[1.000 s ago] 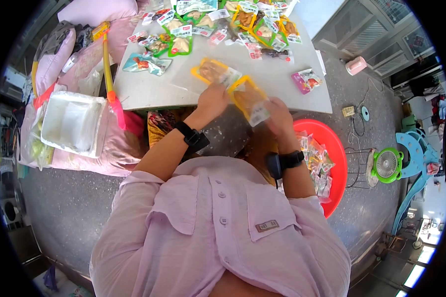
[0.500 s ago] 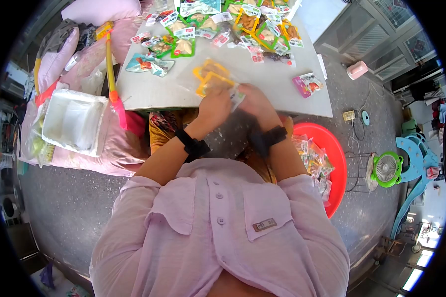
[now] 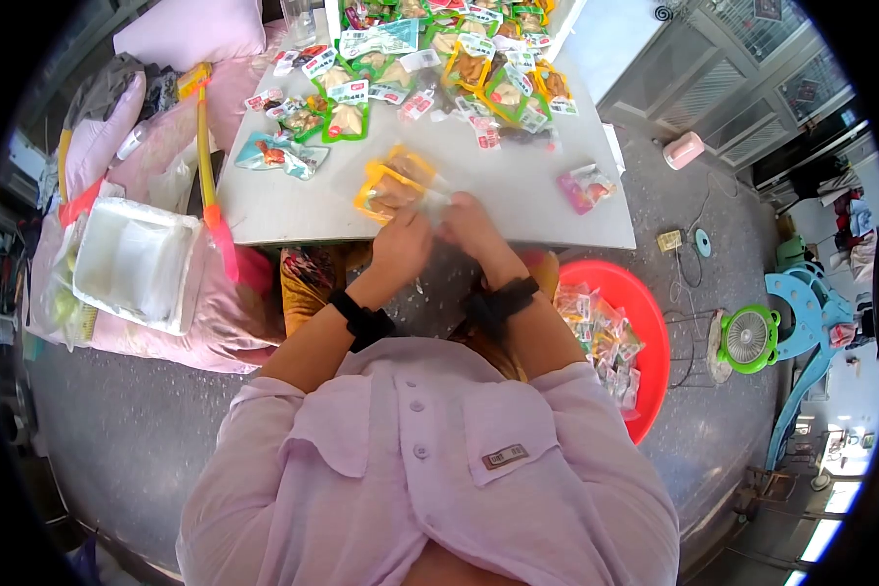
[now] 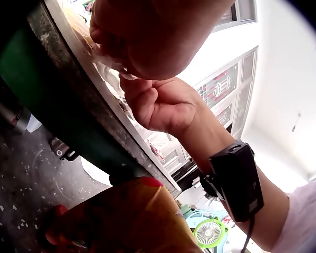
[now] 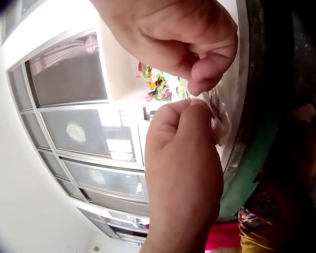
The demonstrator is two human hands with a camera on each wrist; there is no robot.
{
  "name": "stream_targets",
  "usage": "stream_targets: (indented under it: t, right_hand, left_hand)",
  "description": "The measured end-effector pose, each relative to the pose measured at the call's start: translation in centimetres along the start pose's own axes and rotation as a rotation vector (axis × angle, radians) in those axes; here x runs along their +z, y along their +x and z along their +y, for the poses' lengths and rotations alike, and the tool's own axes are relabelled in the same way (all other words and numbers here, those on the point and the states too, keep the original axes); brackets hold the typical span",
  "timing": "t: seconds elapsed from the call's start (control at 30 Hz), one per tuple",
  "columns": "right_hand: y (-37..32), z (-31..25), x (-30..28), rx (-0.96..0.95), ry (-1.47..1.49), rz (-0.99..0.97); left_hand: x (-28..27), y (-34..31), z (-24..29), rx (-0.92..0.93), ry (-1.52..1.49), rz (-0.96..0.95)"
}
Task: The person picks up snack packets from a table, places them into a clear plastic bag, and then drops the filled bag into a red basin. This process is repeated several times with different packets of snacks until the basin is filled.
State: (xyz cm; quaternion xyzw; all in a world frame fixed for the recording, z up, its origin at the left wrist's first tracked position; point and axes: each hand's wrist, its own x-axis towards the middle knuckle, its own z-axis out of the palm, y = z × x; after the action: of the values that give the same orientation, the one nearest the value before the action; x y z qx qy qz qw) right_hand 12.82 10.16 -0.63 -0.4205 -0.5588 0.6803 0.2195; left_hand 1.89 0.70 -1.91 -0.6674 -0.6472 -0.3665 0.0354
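Two yellow-edged snack packets (image 3: 389, 184) lie stacked inside a clear plastic bag (image 3: 361, 166) on the near part of the white table (image 3: 293, 210). My left hand (image 3: 402, 237) and right hand (image 3: 467, 223) meet at the bag's near end, and each pinches the clear film between thumb and fingers. The right wrist view shows both hands close together at the table edge, my right hand (image 5: 187, 42) above my left hand (image 5: 184, 158), with thin film (image 5: 218, 118) between them. In the left wrist view my right hand (image 4: 158, 103) is curled beside my left hand (image 4: 142, 37).
Several more snack packets (image 3: 439, 54) cover the far half of the table, with a purple packet (image 3: 584, 186) at its right. A red basin (image 3: 645, 332) of packets stands on the floor at my right. A white box (image 3: 132, 264) on pink bedding lies left; a green fan (image 3: 749, 339) stands far right.
My right hand carried the second yellow packet from the table's edge onto the first, then let it go. Both hands have since drawn together at the bag's near end.
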Motion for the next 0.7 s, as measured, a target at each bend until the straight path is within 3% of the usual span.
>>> stream_targets:
  t: [0.23,0.3,0.33,0.4,0.43,0.5,0.6,0.7]
  right_hand:
    - [-0.5,-0.8,0.6,0.036,0.037,0.01]
    - [-0.3,-1.6,-0.6,0.048,-0.128,-0.157]
    - [-0.1,-2.0,-1.5,0.053,-0.211,-0.241]
    - [0.2,-2.7,-3.2,0.045,-0.217,-0.161]
    - [0.4,-3.0,-4.2,0.043,-0.219,-0.121]
    - [2.3,-3.3,-6.5,-0.174,-0.34,-0.067]
    - [5.8,-6.5,-8.3,-0.175,-0.274,0.037]
    - [13.6,-6.6,-11.2,-0.273,-0.146,-0.077]
  left_hand:
    - [0.3,-0.2,-0.5,-0.009,-0.04,-0.024]
    - [0.1,-0.1,-0.8,-0.025,-0.028,-0.081]
    - [-0.2,0.3,-0.9,0.035,-0.002,-0.019]
    - [-1.1,1.0,-1.2,0.153,0.049,0.102]
    - [-1.3,1.1,-1.5,0.163,0.068,0.048]
    - [-1.7,1.4,-2.2,0.181,0.106,-0.058]
    - [-0.3,0.7,-3.4,0.203,0.184,-0.06]
    - [0.0,0.8,-3.3,0.192,0.193,-0.043]
